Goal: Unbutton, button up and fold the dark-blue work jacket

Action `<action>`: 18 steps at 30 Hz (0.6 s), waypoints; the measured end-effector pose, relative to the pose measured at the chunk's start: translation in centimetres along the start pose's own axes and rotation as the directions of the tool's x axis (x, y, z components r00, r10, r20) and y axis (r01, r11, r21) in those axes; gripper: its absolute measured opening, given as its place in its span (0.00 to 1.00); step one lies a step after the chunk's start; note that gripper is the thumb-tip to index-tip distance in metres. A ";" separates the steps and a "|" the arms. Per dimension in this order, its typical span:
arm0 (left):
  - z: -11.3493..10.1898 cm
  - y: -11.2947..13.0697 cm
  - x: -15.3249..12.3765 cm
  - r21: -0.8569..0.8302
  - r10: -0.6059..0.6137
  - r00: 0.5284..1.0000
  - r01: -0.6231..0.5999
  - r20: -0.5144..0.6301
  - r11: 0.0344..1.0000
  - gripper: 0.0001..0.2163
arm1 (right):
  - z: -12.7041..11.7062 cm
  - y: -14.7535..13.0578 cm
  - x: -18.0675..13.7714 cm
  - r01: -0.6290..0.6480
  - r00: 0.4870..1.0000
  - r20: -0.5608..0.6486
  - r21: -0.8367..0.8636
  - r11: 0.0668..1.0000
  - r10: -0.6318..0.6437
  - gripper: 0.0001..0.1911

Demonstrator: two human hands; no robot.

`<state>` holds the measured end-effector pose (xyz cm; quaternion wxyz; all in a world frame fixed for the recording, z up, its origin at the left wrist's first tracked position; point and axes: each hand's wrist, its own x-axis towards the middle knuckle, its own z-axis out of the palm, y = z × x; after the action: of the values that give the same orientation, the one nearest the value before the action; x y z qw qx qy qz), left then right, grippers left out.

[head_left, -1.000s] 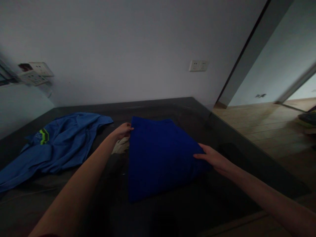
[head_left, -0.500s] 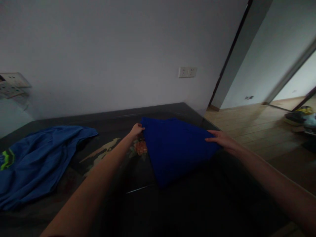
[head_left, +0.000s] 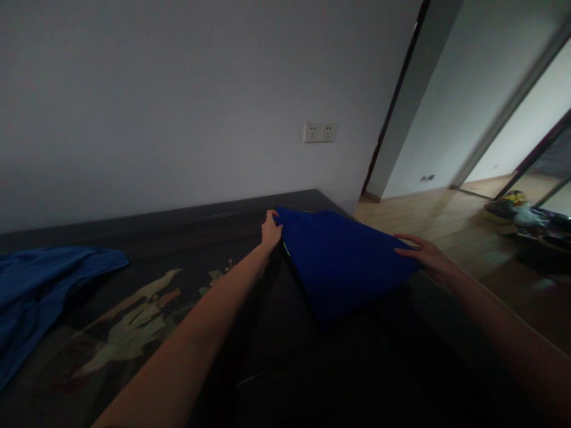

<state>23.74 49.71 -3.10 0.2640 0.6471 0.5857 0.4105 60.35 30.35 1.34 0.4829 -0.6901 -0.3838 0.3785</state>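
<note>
A folded dark blue garment [head_left: 343, 261] lies on the dark glossy table [head_left: 276, 368], close to its far right corner. My left hand [head_left: 270, 229] pinches the garment's far left corner, fingers closed on the cloth. At the garment's right edge my right hand [head_left: 423, 257] rests with its fingers stretched out flat on the fabric.
A crumpled lighter blue garment [head_left: 40, 291] lies at the table's left. The tabletop carries a painted bird and flower pattern [head_left: 134, 321]. Behind it rises a white wall with a double socket [head_left: 320, 132]. A wooden floor [head_left: 446, 208] and an open doorway are to the right.
Both hands have slid the folded garment toward the table's far right corner. The view has turned right, so the crumpled garment now sits at the left edge.
</note>
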 end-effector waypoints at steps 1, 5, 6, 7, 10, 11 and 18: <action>0.6 0.4 0.1 0.013 0.025 1.000 -0.025 0.008 1.000 0.16 | -0.4 0.4 0.1 0.008 1.000 -0.007 -0.002 1.000 -0.008 0.28; 2.5 1.7 0.8 0.056 0.089 0.995 -0.092 0.049 0.994 0.10 | -1.6 1.8 0.6 0.060 0.997 -0.051 -0.023 0.998 -0.061 0.24; 2.9 2.0 1.0 0.065 0.101 0.993 -0.105 0.061 0.992 0.11 | -1.8 2.1 0.7 0.077 0.995 -0.063 -0.028 0.997 -0.079 0.21; 3.2 2.2 1.1 0.075 0.110 0.991 -0.116 0.074 0.990 0.11 | -2.0 2.4 0.9 0.094 0.992 -0.077 -0.036 0.995 -0.096 0.18; 3.9 2.6 1.4 0.124 0.112 0.986 -0.128 0.125 0.984 0.15 | -2.4 3.4 1.4 0.111 0.986 -0.118 -0.088 0.990 -0.121 0.12; 4.1 2.5 1.4 0.149 0.103 0.985 -0.124 0.140 0.981 0.16 | -2.4 3.7 1.6 0.109 0.984 -0.127 -0.117 0.987 -0.124 0.12; 4.0 1.3 0.5 0.300 0.068 0.981 -0.121 0.181 0.946 0.19 | -2.0 4.8 2.2 0.176 0.960 -0.143 -0.360 0.916 -0.240 0.10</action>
<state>27.76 50.48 -4.03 0.1877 0.7402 0.5866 0.2697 63.86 30.39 -3.08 0.4258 -0.7509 -0.4691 0.1865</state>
